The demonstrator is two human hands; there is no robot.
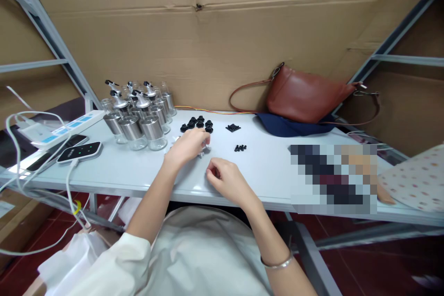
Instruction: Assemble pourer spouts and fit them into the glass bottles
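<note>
My left hand point(189, 147) reaches over small silver-white parts point(207, 149) on the table. Its fingers are bent down and closed among them; the hand hides most of these parts, and what it grips cannot be made out. Nearer the front edge, my right hand point(229, 179) rests loosely curled, with nothing visible in its fingers. Beyond my left hand lie several round black stoppers point(200, 124). Small black pegs point(240, 148) and a little pile of thin black pieces point(233, 127) are to the right.
Several glass bottles with steel sleeves point(151, 127) stand at left, some topped with pourer spouts point(141, 99). A power strip point(74, 128) and a plugged-in device point(80, 152) lie farther left. A brown bag point(305, 95) sits on dark blue cloth point(294, 127). A blurred patch covers the right side.
</note>
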